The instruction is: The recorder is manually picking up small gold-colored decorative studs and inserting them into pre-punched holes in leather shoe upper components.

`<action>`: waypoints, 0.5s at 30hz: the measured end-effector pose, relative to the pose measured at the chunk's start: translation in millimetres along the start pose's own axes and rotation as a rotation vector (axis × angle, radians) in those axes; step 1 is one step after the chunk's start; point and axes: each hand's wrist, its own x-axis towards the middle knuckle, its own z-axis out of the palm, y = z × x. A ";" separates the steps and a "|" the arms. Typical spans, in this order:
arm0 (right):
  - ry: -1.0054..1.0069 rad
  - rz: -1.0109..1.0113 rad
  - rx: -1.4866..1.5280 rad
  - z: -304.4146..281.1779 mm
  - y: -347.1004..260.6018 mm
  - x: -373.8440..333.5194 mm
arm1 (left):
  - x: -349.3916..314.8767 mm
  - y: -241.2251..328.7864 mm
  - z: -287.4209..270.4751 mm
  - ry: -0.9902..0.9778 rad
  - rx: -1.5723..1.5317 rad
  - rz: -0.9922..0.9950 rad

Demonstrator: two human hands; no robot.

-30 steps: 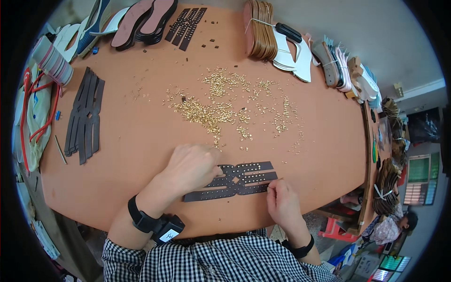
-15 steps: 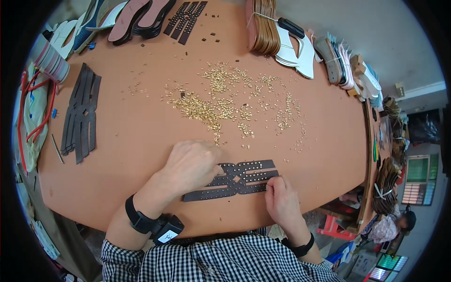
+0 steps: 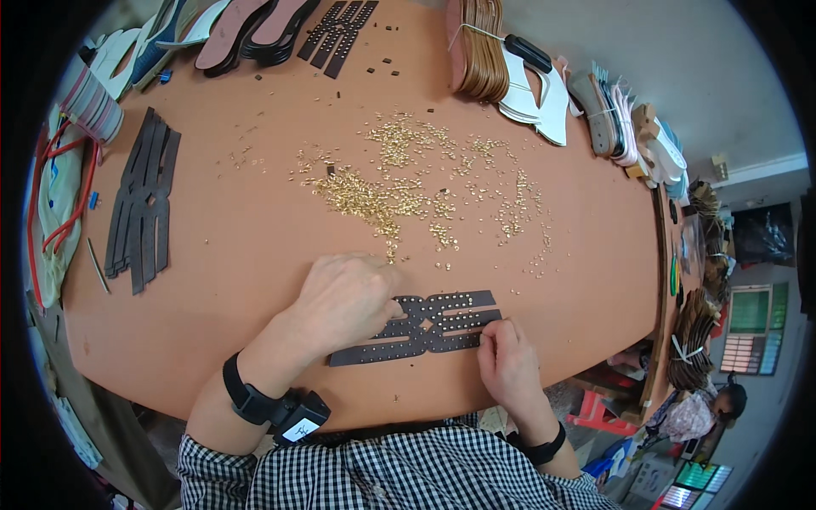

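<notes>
a broad, smooth orange-brown table [image 3: 229, 280] carries everything, its bare front margin giving both wrists room. along its left side lies a stack of dark brown flat strap panels [image 3: 138, 208], layered roughly together, presumably to stay reachable yet out of the way. one dark brown, four-armed flat strap panel [image 3: 416, 337], with a diamond hole in its middle and rows of small shiny studs, lies flat near the front edge, likely there so both hands can reach it comfortably. the left hand [image 3: 344, 289] rests over its upper left arm, fingers curled and a fingertip touching it, seemingly to steady it; whether anything is pinched beneath i cannot tell. the right hand [image 3: 510, 361] is at the opposite end, thumb and forefinger pressed together beside the arm tips; i cannot tell whether they pinch the edge or a stud. smallest are the loose gold metal studs [image 3: 365, 200], strewn beyond the panel, apparently spread out for easy picking.
</notes>
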 end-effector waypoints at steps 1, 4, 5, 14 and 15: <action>0.003 0.002 -0.009 0.9 -0.5 -0.2 | 0.2 0.4 -0.4 -0.006 0.005 -0.004; 0.005 -0.012 -0.017 0.1 -2.3 1.7 | -0.1 -0.2 0.5 -0.010 0.022 0.001; -0.004 -0.009 -0.025 -0.3 -2.1 2.0 | -0.1 -0.5 0.9 -0.008 0.028 0.006; -0.025 -0.007 0.048 -3.0 5.0 0.5 | -0.6 -0.6 0.1 0.013 0.006 0.017; -0.021 0.005 0.040 -1.9 3.3 0.2 | -0.9 -0.8 0.4 0.012 0.003 0.017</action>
